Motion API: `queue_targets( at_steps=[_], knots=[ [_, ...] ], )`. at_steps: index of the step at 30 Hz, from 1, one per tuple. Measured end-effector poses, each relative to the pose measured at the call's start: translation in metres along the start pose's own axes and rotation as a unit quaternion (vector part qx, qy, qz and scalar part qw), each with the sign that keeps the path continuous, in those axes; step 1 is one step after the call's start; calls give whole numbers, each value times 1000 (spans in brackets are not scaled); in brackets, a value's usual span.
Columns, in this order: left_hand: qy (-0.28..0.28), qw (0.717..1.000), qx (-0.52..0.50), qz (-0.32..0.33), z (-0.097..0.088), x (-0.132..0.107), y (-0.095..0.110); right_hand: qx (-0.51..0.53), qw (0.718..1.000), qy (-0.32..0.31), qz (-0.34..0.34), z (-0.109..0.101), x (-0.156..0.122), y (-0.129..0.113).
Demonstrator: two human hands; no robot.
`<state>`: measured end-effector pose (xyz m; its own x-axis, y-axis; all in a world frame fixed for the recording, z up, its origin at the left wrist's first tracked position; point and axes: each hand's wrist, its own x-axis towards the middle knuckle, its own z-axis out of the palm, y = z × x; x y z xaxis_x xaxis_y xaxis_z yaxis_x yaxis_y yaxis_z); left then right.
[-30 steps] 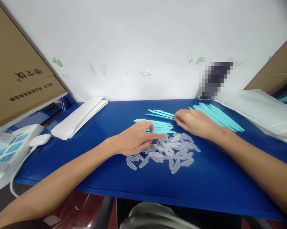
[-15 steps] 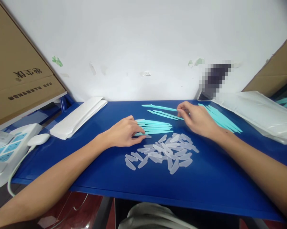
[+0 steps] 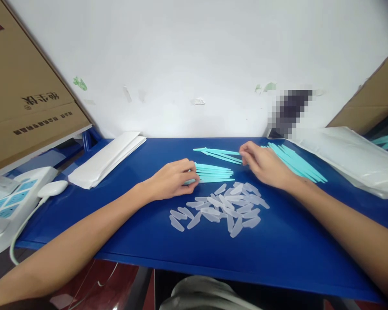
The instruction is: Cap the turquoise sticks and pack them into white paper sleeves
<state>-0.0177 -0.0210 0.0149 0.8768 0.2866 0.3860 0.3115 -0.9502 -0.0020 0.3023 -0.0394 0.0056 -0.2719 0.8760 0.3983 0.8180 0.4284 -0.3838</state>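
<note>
Near the middle of the table lies a row of turquoise eyebrow razors point(image 3: 216, 172), handles pointing right. My left hand point(image 3: 176, 178) is closed over their left ends, thumb and fingers drawn together, so the blade ends are hidden. Behind them, a few more turquoise razors point(image 3: 221, 154) lie with their left ends meeting. My right hand point(image 3: 261, 161) pinches at the right ends of these, fingertips partly out of sight. In front of both hands is a loose pile of frosted, see-through blade caps point(image 3: 226, 204).
More turquoise razors point(image 3: 299, 161) lie fanned beyond my right hand, near a clear plastic bag point(image 3: 358, 155). Folded white paper point(image 3: 106, 159) is at the back left. A power strip point(image 3: 23, 193) with a white plug and cable sits left, below a cardboard box point(image 3: 35, 77). A white wall closes the back.
My left hand has shifted slightly right and its fingers have closed over the razors' left ends. The rear razors have come together at their left ends; my right hand stays beside them.
</note>
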Motion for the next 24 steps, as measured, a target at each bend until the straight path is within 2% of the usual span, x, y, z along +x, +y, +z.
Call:
queue_targets(
  at_steps=[5, 8, 24],
  knots=[
    [115, 979, -68, -157, 4, -8, -20, -8, 1000, -11, -11, -2, 0, -2],
    [145, 964, -72, -211, 8, -10, -28, -8, 1000, -25, -10, -3, 0, -5],
    [146, 962, -70, -219, 9, -7, -27, -16, 999, -19, -21, -5, -1, -8]
  ],
)
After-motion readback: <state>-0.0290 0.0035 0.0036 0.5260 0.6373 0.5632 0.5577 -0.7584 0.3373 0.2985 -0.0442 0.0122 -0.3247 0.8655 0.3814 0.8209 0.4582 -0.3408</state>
